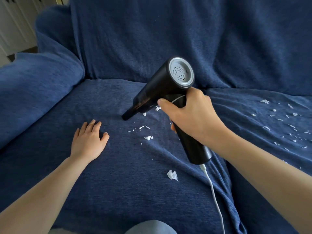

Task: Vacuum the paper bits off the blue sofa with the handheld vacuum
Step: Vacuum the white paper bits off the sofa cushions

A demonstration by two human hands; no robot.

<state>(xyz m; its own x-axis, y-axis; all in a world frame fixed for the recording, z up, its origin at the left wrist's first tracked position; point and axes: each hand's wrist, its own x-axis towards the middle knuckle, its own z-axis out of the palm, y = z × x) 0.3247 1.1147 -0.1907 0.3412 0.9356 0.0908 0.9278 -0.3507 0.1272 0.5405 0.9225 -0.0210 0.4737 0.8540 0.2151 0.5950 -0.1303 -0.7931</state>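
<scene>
Head view — blue sofa (104, 174) fills the frame. Handheld vacuum (162, 88), black, at centre: right hand (190, 114) has its fingers wrapped round the handle, nozzle down on the seat. Left hand (89, 141) lies flat, fingers spread, lower left. Paper bits (172, 174) are scattered centre and right — white cable (215, 196) trails down.

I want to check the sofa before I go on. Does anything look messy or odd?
Yes: white paper bits lie scattered on the sofa seat, most to the right. The cover is wrinkled.
</scene>
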